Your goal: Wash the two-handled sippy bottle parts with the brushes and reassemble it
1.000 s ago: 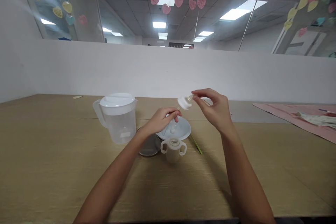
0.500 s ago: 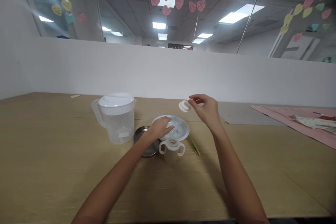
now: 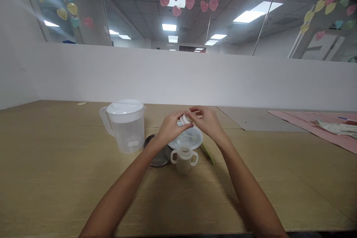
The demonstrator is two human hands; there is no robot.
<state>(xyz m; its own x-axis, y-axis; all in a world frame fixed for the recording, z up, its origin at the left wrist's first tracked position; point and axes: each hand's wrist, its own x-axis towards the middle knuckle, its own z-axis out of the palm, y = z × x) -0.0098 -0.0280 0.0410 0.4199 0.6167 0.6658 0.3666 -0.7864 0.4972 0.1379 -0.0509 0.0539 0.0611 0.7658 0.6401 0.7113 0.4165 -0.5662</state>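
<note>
Both hands meet over a white bowl [image 3: 187, 142]. Between them is a white bottle top [image 3: 185, 119], a round collar with a clear part that looks like a teat. My left hand [image 3: 172, 127] grips its left side with thumb and fingers. From the right, my right hand [image 3: 205, 122] pinches the clear part; its fingertips partly cover it. Below the hands, a two-handled baby bottle [image 3: 184, 163] stands upright and uncapped in front of the bowl. Clear pieces too small to name lie in the bowl.
A lidded clear plastic pitcher [image 3: 126, 130] stands at left. Beside the bottle is a round metal dish [image 3: 161, 158], partly behind my left forearm. A thin green stick [image 3: 208, 154] lies right of the bowl. A pink cloth [image 3: 304, 121] is far right, and a white wall [image 3: 178, 78] rises behind the table.
My right hand has moved left and slightly down with the bottle top. My left hand has risen from the bowl and closed on the top's other side.
</note>
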